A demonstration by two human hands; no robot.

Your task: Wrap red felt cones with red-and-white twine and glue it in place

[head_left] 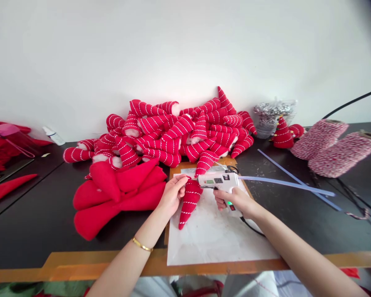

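My right hand [235,201] grips a white glue gun [219,180] by its handle, where a green light glows. A pale blue glue stick [284,184] runs out of its back end. The nozzle points left and meets the upper end of a red felt cone [191,202] wound with red-and-white twine, its tip toward me. My left hand [174,192] is closed in a pinch at that same upper end, beside the nozzle; what lies between the fingertips is too small to make out. Another striped cone [206,161] lies just behind, touching the pile.
A heap of twine-wound red cones [173,132] stands against the wall. Plain red cones [117,194] lie left of a white sheet [216,243]. To the right are twine spools [343,154], a loose glue stick [278,167], scissors [233,168], a decorated cone [282,134] and cables.
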